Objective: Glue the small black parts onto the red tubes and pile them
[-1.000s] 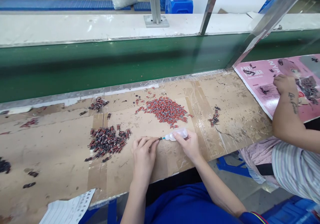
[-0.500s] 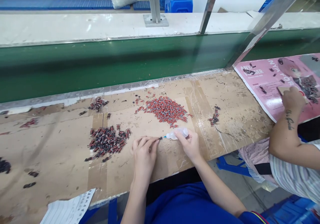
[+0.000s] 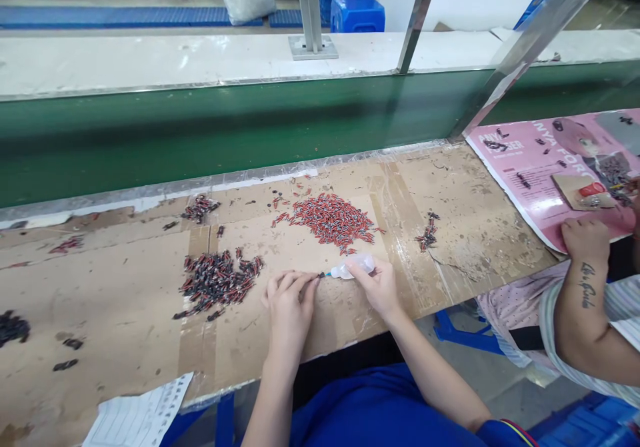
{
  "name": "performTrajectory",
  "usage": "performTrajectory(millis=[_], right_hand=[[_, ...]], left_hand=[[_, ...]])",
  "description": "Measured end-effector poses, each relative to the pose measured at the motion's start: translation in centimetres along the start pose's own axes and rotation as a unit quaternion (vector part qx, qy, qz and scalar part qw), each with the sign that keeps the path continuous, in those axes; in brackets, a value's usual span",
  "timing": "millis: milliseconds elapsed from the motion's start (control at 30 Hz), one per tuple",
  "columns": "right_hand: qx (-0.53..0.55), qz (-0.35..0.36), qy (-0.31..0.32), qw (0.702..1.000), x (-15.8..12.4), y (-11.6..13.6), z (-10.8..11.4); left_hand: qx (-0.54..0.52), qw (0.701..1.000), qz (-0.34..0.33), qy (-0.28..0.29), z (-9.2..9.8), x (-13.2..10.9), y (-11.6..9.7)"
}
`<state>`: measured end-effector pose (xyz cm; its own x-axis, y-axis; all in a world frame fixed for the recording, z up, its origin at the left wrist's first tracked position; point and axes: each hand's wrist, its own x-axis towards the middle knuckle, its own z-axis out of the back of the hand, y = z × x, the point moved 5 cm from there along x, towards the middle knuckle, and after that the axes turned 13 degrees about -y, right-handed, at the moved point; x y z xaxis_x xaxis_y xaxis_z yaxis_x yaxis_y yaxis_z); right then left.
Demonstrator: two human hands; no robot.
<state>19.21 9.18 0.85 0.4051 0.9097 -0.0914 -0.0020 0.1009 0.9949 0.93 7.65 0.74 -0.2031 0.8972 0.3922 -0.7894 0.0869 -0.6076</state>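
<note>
Head view: left hand [image 3: 289, 302] curled on the cardboard-covered bench [image 3: 125, 314], fingertips pinched shut around a small dark part [image 3: 320, 275] at the glue tip. Right hand [image 3: 379, 286] wrapped closed around a small clear squeeze bottle [image 3: 351, 268], blue nozzle aimed left and touching that part. Just beyond the bottle, a heap of red parts [image 3: 331, 216]. Left of the bottle, just beside the left hand, a heap of dark parts [image 3: 215, 280]. Farther back from the bottle, a green conveyor belt [image 3: 200, 134]. Right of the bottle, well apart, a co-worker's hand [image 3: 586, 239] closed at the near edge of a pink poster [image 3: 530, 167]; what it grips cannot be told. Near left of the bottle, at the bench edge, a printed sheet [image 3: 140, 417].
</note>
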Motion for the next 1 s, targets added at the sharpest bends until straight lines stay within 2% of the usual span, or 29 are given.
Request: performTrajectory(millis=[267,333,400,467,533,633,700,733,767,867,1000], right_hand=[[-0.001,0.004,-0.031,1.000,0.2,0.1,0.3],[0.001,0.003,-0.022,1.000,0.2,0.0,0.5],[-0.015,0.002,-0.002,1.000,0.1,0.0,0.9],[-0.082,0.003,0.014,0.997,-0.2,0.1,1.7],[-0.206,0.019,-0.004,0.978,-0.2,0.5,2.8],[-0.359,0.137,-0.081,0.920,0.3,2.8,4.0],[-0.382,0.226,-0.097,0.891,0.8,4.6,3.5],[-0.385,0.248,-0.081,0.885,1.1,5.1,2.8],[-0.391,0.251,-0.054,0.884,1.5,5.3,1.9],[-0.443,0.206,0.026,0.872,2.8,4.8,-0.8],[-0.506,0.182,0.067,0.841,3.9,3.2,-3.0]], left_hand=[[0.009,1.000,0.004,-0.005,-0.2,0.0,0.1],[-0.001,1.000,-0.003,-0.004,-0.2,0.0,0.2],[0.000,0.999,-0.003,-0.037,0.4,0.1,0.3],[0.017,0.996,0.008,-0.088,1.5,0.2,0.5],[0.028,0.993,0.021,-0.113,2.4,0.4,0.7],[0.013,0.993,0.034,-0.109,3.1,0.7,0.9],[0.000,0.993,0.042,-0.108,3.1,0.7,0.9],[-0.003,0.993,0.045,-0.107,3.0,0.7,0.9],[-0.005,0.993,0.047,-0.104,2.9,0.6,0.9],[-0.007,0.994,0.046,-0.098,2.4,0.3,0.7],[-0.018,0.994,0.027,-0.101,2.2,0.1,0.5]])
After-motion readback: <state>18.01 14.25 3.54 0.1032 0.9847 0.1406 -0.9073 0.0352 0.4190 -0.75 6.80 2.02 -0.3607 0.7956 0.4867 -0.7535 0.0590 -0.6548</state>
